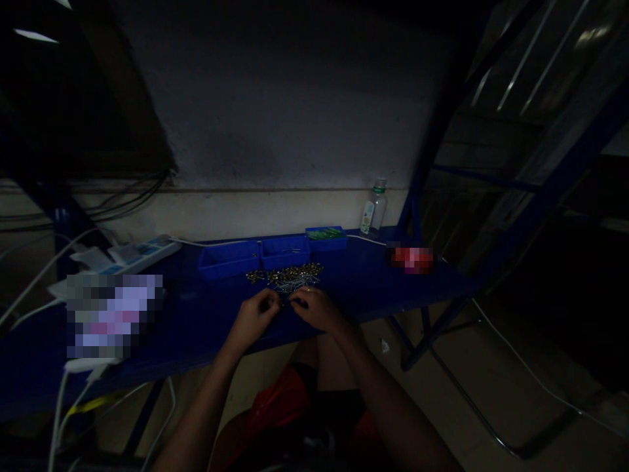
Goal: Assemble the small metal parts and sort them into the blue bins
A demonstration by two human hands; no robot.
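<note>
Close together over the front of the blue table [196, 314], my two hands have their fingers bent into pinches. My left hand [258, 314] is closed, with a tiny part at its fingertips too dark to name. My right hand [317, 308] is closed in the same way, and what it may grip is too small to make out. Just beyond the fingertips lies a heap of thin silvery pins [297, 282]. Behind them spreads a pile of small brass-coloured pieces [289, 272].
Blue bins [228, 257] line the back, including a middle bin [285, 251] and one with green items [327, 236]. A clear bottle [376, 213] stands right of them. A power strip [147, 252] with cables and a pixelated object [115, 318] lie left; a red blurred item [413, 259] lies right.
</note>
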